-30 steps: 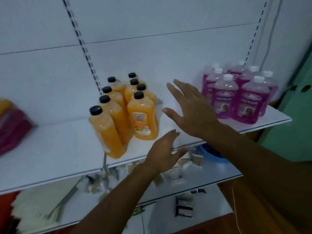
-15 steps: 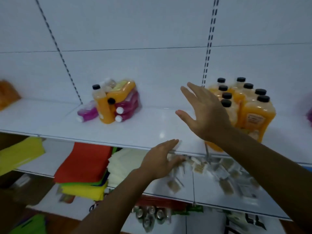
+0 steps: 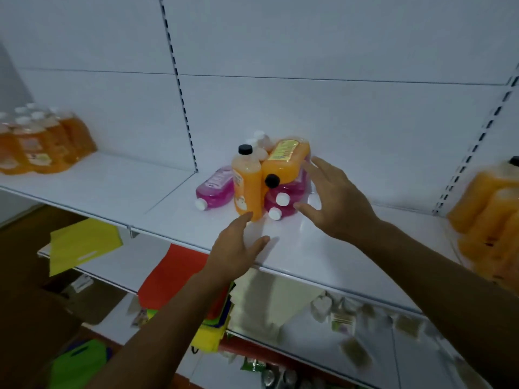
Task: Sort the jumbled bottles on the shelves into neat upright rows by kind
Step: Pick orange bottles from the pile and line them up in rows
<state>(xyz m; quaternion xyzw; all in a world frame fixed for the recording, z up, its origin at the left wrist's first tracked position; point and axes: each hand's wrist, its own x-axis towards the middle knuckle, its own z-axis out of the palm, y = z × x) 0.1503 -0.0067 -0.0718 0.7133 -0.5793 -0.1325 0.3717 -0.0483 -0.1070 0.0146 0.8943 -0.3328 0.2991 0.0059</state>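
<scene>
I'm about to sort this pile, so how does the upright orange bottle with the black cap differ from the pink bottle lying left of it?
The upright orange bottle stands on its base; the pink bottle lies on its side, cap toward the shelf edge. The orange bottle has a black cap, the pink bottle a white one. The orange bottle's liquid looks opaque, the pink bottle's more see-through. Both carry labels and sit in the same jumble on the shelf.
</scene>
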